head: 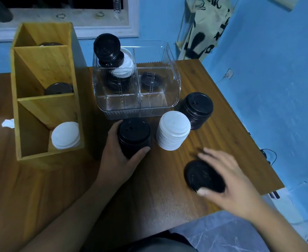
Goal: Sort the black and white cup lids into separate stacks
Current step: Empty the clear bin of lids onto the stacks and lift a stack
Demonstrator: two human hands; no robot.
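My left hand [117,157] grips a stack of black lids [134,136] standing on the wooden table [149,197], thumb in front and fingers behind. To its right stands a white lid stack [173,132], and behind that a second black lid stack [196,110]. My right hand [226,179] holds a few black lids [202,176] tilted on their side near the table's right front, thumb under them and fingers over the top.
A clear plastic organizer [136,108] behind the stacks holds mixed black and white lids [116,59]. A wooden divided box [22,99] at left holds white lids [65,135] in front and black lids [58,89] in the middle compartment. The table's right edge is close to my right hand.
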